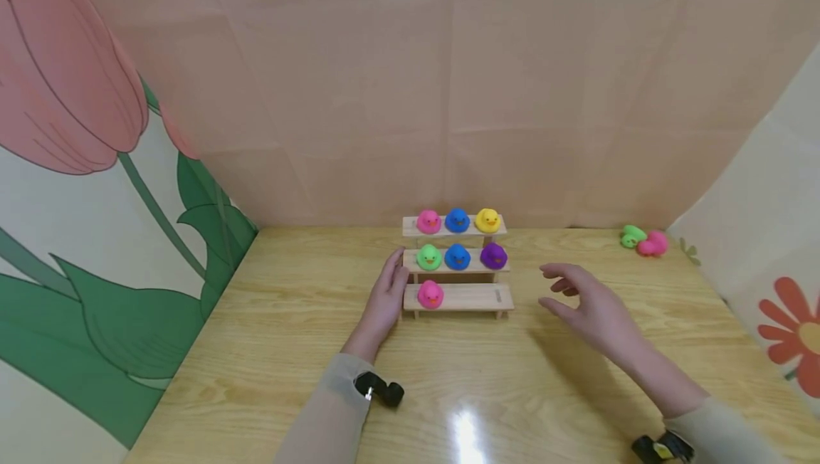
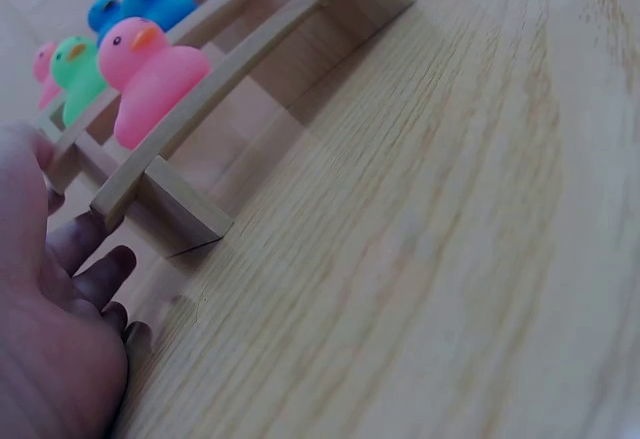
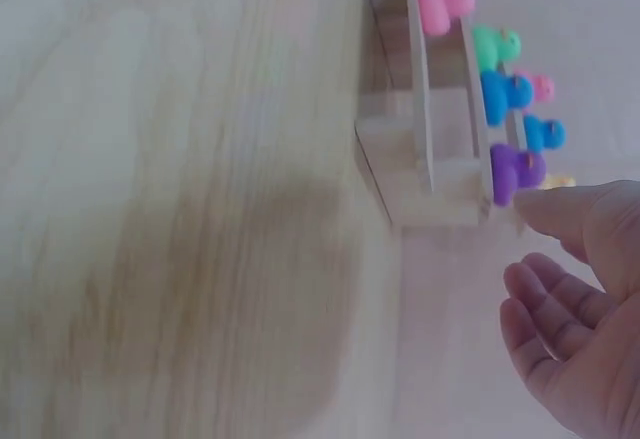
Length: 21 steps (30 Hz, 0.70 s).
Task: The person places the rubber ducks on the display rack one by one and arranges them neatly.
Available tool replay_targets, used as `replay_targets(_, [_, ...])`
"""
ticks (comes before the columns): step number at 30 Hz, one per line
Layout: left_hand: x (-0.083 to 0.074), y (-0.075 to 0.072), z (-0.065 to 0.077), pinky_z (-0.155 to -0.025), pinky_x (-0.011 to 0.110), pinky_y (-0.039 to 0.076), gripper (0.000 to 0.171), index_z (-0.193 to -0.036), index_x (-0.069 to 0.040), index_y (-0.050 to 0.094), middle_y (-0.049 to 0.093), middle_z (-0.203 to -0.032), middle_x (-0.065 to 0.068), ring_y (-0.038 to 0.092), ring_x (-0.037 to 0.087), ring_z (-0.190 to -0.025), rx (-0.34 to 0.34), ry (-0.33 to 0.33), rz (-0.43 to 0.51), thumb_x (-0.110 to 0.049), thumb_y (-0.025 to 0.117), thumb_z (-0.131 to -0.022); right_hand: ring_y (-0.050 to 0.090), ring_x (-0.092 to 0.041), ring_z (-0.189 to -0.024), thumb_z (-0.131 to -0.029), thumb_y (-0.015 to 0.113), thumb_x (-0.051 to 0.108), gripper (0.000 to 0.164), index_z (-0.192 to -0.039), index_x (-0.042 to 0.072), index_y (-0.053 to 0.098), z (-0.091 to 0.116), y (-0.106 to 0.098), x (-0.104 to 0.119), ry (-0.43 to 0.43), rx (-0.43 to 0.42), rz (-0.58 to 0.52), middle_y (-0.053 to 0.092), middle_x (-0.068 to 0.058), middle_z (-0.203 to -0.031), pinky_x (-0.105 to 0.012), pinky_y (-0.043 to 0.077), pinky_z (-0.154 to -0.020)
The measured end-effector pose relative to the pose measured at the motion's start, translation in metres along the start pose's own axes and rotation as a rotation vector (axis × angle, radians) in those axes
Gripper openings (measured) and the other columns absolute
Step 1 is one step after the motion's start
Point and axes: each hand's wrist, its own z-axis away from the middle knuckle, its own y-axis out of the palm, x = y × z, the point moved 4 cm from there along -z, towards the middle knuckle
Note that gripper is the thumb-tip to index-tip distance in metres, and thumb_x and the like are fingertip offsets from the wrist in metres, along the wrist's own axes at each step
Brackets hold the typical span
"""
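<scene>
A three-step wooden stand (image 1: 470,297) holds several rubber ducks on the table. Its top step has a pink duck (image 1: 428,222), a blue one and a yellow duck (image 1: 487,220). On the middle step sit a green duck (image 1: 428,257), a blue duck (image 1: 458,257) and a purple duck (image 1: 494,256). One pink duck (image 2: 150,77) is at the left end of the lowest step. My left hand (image 1: 384,297) rests along the stand's left side, fingertips at the wood. To the right of the stand, my right hand (image 1: 596,307) hovers with nothing between its parted fingers and thumb.
At the table's back right corner lie a green duck (image 1: 632,236) and a pink duck (image 1: 653,244), side by side. A pinkish cloth (image 1: 359,94) hangs behind the table (image 1: 307,322). Flower-printed panels flank it left and right.
</scene>
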Motion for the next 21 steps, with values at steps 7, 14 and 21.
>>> replay_targets(7, [0.001, -0.001, 0.0, -0.134, 0.05, 0.026, 0.053, -0.173, -0.043, 0.033, 0.034, -0.178, 0.005, 0.034, 0.029, -0.162, -0.003, -0.006, 0.006, -0.045, 0.042, -0.12, 0.073, -0.037, -0.102, -0.091, 0.092, 0.007, 0.056, -0.141, 0.003, 0.067, -0.001, -0.015, -0.02, -0.005, -0.041, 0.038, 0.074, -0.018, -0.127, -0.035, 0.059, -0.084])
replay_targets(14, [0.0, 0.0, 0.0, -0.133, 0.049, 0.027, 0.054, -0.172, -0.044, 0.033, 0.035, -0.178, 0.005, 0.035, 0.028, -0.162, 0.002, -0.005, -0.003, -0.05, 0.043, -0.119, 0.069, -0.043, -0.11, -0.093, 0.09, 0.009, 0.055, -0.142, 0.0, 0.066, -0.003, -0.032, -0.045, 0.049, -0.048, 0.072, 0.071, -0.025, -0.132, -0.04, 0.057, -0.088])
replay_targets(21, [-0.001, 0.0, 0.0, -0.134, 0.048, 0.027, 0.056, -0.173, -0.041, 0.033, 0.035, -0.178, 0.007, 0.035, 0.029, -0.162, 0.003, 0.001, 0.001, -0.052, 0.043, -0.119, 0.062, -0.054, -0.119, -0.095, 0.088, 0.007, 0.056, -0.143, -0.006, 0.062, -0.009, -0.046, -0.071, 0.106, -0.037, 0.062, 0.066, -0.033, -0.135, -0.071, 0.052, -0.093])
